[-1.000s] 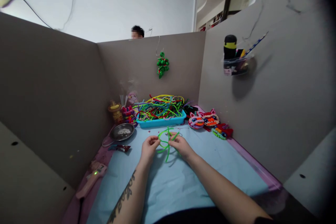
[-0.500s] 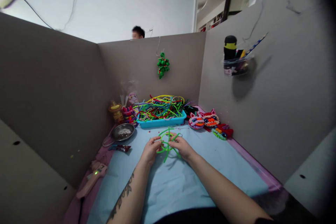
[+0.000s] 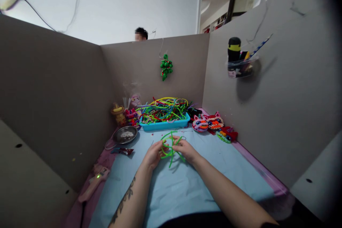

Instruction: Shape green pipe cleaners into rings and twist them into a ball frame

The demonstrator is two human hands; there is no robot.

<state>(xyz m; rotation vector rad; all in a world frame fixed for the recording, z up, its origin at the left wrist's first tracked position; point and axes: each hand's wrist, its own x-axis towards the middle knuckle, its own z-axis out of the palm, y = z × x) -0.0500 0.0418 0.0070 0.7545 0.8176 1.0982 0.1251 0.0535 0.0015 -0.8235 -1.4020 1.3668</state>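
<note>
Several bright green pipe cleaners (image 3: 171, 154), crossed and partly curved into a ring, are held above the blue table cover (image 3: 171, 192). My left hand (image 3: 154, 154) pinches their left side, fingers closed on the bent part. On the other side, my right hand (image 3: 185, 149) grips them between thumb and fingers near where the strands cross. Loose ends stick out upward, downward and to the lower right. The exact joint between the strands is partly hidden by my fingers.
Ahead stands a blue tray (image 3: 164, 126) heaped with coloured pipe cleaners. Colourful woven figures (image 3: 208, 124) lie right of it. To the left are a metal dish (image 3: 125, 135), pliers (image 3: 123, 151) and a pink glue gun (image 3: 94, 184). Grey partitions (image 3: 149, 67) enclose the table.
The fingers of my left hand have shifted slightly on the green pipe cleaners, and the strands have turned a little. Both hands keep their hold.
</note>
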